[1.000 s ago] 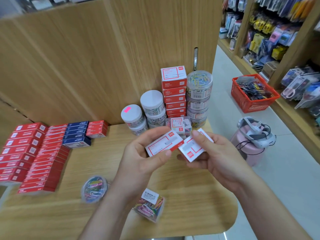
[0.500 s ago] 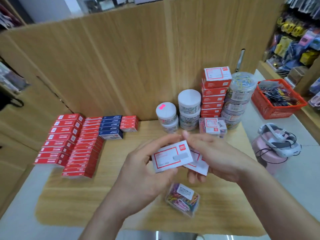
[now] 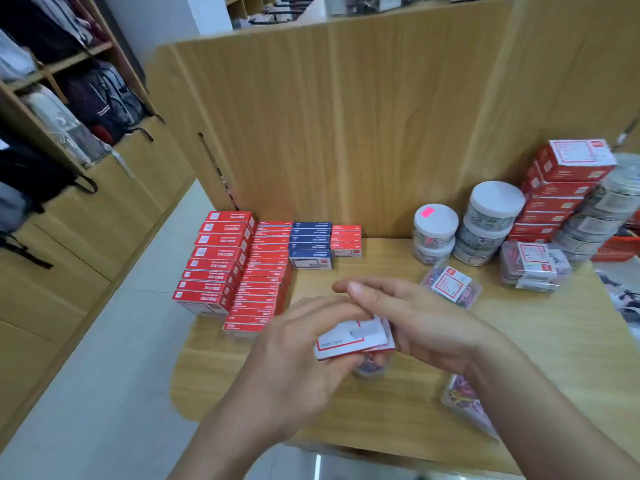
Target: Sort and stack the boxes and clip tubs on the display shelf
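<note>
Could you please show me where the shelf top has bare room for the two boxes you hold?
Bare wood lies along the back wall between the small red stack and the white-lid tubs, at the front left corner before the red box rows, and right of the right hand on the two boxes. The back right corner around the tall red stack is crowded.

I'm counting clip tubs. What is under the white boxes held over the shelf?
Just below the white boxes, a sliver of a clear tub with coloured clips shows. The boxes and left hand cover the rest, so its lid and label are hidden.
</note>
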### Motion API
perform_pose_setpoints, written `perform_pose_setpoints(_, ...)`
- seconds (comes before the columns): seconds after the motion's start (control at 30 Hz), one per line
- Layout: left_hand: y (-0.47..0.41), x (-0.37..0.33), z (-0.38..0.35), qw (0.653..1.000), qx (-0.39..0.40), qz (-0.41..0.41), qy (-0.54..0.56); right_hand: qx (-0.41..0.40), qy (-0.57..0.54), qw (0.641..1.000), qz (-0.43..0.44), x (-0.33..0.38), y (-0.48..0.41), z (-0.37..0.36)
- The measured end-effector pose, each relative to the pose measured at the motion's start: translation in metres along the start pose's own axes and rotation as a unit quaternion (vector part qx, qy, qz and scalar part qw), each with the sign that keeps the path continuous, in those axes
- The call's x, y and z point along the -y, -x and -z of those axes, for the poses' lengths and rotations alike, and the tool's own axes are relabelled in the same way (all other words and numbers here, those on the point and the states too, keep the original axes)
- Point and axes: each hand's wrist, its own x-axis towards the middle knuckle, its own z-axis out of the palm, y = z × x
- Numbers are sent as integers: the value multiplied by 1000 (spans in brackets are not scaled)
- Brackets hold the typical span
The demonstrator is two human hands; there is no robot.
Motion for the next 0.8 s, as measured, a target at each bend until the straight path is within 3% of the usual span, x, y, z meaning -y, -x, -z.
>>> perform_pose_setpoints(0.07, 12, 16, 11, 998, -30, 46, 0, 8, -1, 1000, -3, -4, -8, -5)
perform_pose_setpoints(0.13, 22, 29, 18, 995, -29, 96, 11, 21, 72, 997, 1, -9, -15, -14)
perform_pose_setpoints(0.3, 42, 46, 29, 995, -21, 96, -9, -27, 183, 982, 39, -24, -35, -49)
perform_pose_setpoints(0.43, 66, 69, 47, 974, -81, 202, 65, -135, 373, 911, 116, -44, -43, -80)
perform_pose_setpoints(0.53, 77, 90, 44, 962, -101, 243, 71, -176, 392, 890, 153, -64, -50, -99)
perform_pose_setpoints(0.63, 86, 111, 36, 956, -116, 264, 46, -235, 456, 845, 150, -82, -57, -109)
perform_pose_setpoints(0.8, 93, 136, 24, 944, -173, 280, 17, -274, 464, 833, 124, -95, -63, -114)
